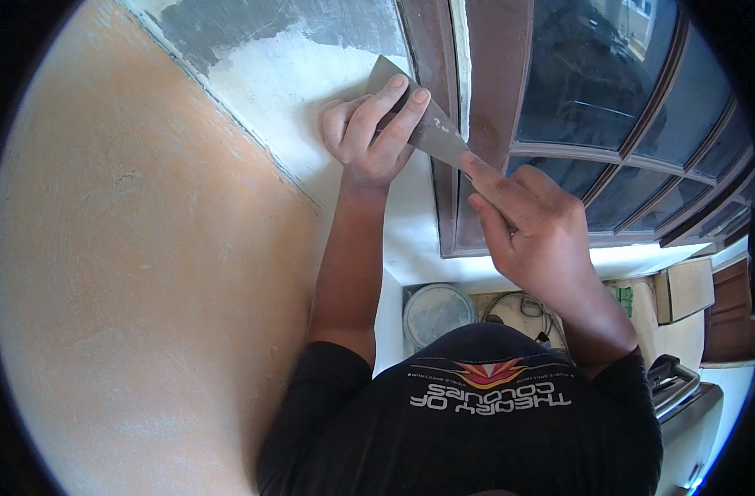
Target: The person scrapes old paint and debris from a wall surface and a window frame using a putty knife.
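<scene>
My right hand (532, 217) grips the handle end of a wide metal putty knife (439, 133), its index finger laid along the base of the blade. The blade slants up and left, in front of a brown wooden window frame (436, 68) and the white wall strip beside it. Two fingers of my left hand (371, 130) lie over the upper part of the blade. The other fingers are curled; whether they hold anything more is hidden. Behind that hand, the white-coated wall strip (266, 93) meets a grey patch (241, 31) above.
An orange-toned wall (148, 248) fills the left side. Glass window panes (588, 80) in brown bars stand to the right. Below are a round bucket (439, 313) with a pale top, a looped cable (526, 307) and a box (687, 291).
</scene>
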`<act>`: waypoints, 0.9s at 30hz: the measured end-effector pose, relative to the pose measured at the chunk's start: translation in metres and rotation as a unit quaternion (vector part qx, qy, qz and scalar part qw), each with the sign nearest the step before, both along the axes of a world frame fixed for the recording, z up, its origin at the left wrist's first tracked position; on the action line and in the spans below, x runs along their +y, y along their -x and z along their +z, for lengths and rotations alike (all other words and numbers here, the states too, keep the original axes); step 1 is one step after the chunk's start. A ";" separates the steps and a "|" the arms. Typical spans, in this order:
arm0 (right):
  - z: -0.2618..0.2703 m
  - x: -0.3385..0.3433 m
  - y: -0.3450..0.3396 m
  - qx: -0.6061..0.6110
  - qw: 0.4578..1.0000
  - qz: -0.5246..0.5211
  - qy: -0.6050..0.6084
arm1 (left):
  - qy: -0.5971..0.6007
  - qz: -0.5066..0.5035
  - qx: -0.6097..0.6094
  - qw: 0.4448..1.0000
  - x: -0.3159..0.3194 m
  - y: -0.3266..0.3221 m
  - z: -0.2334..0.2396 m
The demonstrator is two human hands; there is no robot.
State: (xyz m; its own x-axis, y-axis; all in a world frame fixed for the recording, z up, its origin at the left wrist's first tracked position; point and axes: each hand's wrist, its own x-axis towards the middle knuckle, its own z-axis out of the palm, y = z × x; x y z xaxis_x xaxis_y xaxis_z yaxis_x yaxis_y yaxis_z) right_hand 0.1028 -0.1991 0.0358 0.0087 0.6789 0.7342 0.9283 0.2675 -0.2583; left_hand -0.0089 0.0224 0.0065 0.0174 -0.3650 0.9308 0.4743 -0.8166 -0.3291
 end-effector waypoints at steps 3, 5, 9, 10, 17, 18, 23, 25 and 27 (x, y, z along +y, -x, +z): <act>0.002 -0.002 -0.007 0.025 1.000 0.005 0.008 | 0.010 0.004 0.008 1.000 -0.002 -0.002 -0.004; 0.005 0.001 -0.001 0.019 1.000 0.005 0.009 | 0.013 0.002 -0.006 1.000 0.000 -0.002 -0.001; 0.004 -0.001 -0.006 0.025 1.000 0.013 0.009 | 0.010 0.015 0.009 1.000 -0.002 0.000 -0.002; 0.004 0.001 -0.004 0.022 1.000 0.014 0.009 | 0.010 0.016 0.007 1.000 -0.001 -0.001 -0.001; 0.006 0.004 0.001 0.028 0.999 0.015 -0.006 | 0.013 0.009 -0.002 1.000 -0.001 0.000 0.000; 0.006 0.004 0.003 0.029 0.999 0.018 -0.010 | 0.015 0.007 -0.014 1.000 0.000 0.001 0.000; 0.004 0.005 0.000 0.030 0.999 0.016 -0.003 | 0.018 0.003 0.000 1.000 0.000 0.000 -0.001; 0.005 0.002 0.001 0.023 1.000 0.012 -0.006 | 0.012 0.005 -0.027 1.000 0.000 0.000 0.000; 0.009 0.000 0.001 0.021 1.000 0.016 0.002 | 0.015 -0.001 -0.021 1.000 -0.003 -0.001 -0.001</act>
